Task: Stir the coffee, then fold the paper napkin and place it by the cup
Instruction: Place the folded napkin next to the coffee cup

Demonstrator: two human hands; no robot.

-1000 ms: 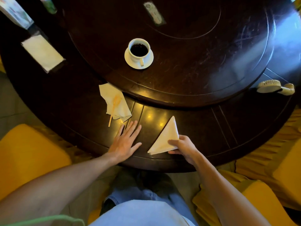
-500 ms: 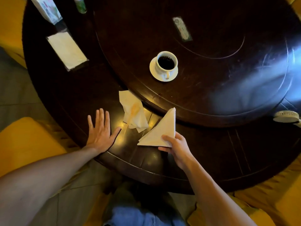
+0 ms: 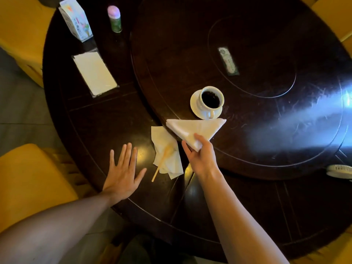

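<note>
The right hand [image 3: 200, 157] is pinching one corner of the folded napkin [image 3: 194, 129], carrying it just short of the cup [image 3: 210, 101]; the left hand [image 3: 123, 172] is lying spread on the table [image 3: 114, 121]. Light and limp, the napkin is likely needing that corner grip to stay folded.

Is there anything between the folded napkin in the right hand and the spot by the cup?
Nothing visible does. The right hand holds the folded napkin just short of the saucer under the cup. The crumpled napkin and stirrer lie nearer the person, off that path.
</note>
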